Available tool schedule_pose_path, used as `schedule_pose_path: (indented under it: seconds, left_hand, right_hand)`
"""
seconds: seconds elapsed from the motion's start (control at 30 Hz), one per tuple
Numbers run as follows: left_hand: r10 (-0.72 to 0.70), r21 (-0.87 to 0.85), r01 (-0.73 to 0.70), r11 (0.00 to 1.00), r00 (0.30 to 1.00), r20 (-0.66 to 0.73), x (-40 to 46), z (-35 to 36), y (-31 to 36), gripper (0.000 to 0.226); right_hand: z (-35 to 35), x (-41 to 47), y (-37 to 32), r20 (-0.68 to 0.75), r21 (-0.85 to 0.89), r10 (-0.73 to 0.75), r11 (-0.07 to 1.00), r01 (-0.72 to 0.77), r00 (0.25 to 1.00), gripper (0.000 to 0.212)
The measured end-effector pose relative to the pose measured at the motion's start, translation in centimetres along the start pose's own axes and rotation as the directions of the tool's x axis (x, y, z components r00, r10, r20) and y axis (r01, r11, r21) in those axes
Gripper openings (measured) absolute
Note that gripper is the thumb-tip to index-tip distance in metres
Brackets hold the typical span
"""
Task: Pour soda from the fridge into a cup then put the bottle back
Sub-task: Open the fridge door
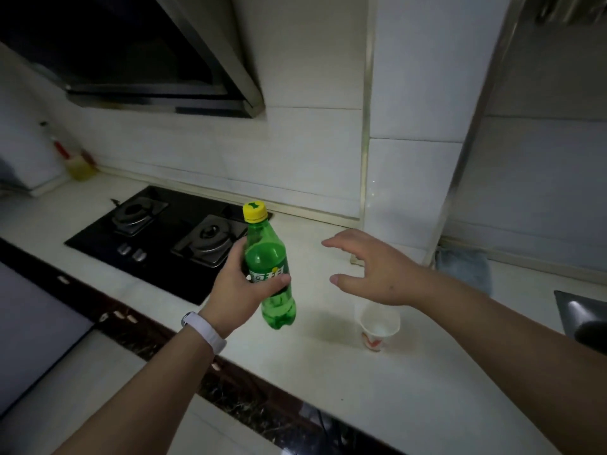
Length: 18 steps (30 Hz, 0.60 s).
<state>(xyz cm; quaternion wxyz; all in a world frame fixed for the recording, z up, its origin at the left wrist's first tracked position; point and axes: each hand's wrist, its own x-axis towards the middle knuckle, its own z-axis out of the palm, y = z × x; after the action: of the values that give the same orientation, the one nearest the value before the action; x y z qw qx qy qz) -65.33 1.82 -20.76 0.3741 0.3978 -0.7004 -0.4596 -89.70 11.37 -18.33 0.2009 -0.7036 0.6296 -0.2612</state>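
A green soda bottle [270, 257] with a yellow cap on is held upright above the white counter [328, 372]. My left hand [239, 287] grips it around the label, a white band on the wrist. My right hand [368, 267] hovers to the right of the bottle, fingers spread, holding nothing. A white paper cup [377, 326] with a red mark stands on the counter just below my right hand; its rim is partly hidden by the hand.
A black two-burner gas hob [157, 238] lies left of the bottle, under a range hood [131, 60]. An oil bottle [77, 162] stands at the far left by the wall. A blue cloth [463, 264] and a sink corner [581, 313] are at the right.
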Motion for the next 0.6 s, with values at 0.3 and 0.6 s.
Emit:
schedule_pose_path:
  seconds: [0.3, 0.6]
  left_hand:
    - [-0.004, 0.014, 0.006, 1.000, 0.984, -0.179, -1.3, -13.1, -0.7, 0.072]
    - [0.023, 0.060, -0.003, 0.998, 0.939, -0.344, -2.9, -28.4, -1.5, 0.065]
  right_hand:
    - [5.2, 8.2, -8.6, 0.087, -0.262, -0.201, 0.940, 0.217, 0.976, 0.063]
    - [13.4, 17.5, -20.2, 0.161, -0.403, -0.431, 0.792, 0.458, 0.888, 0.066]
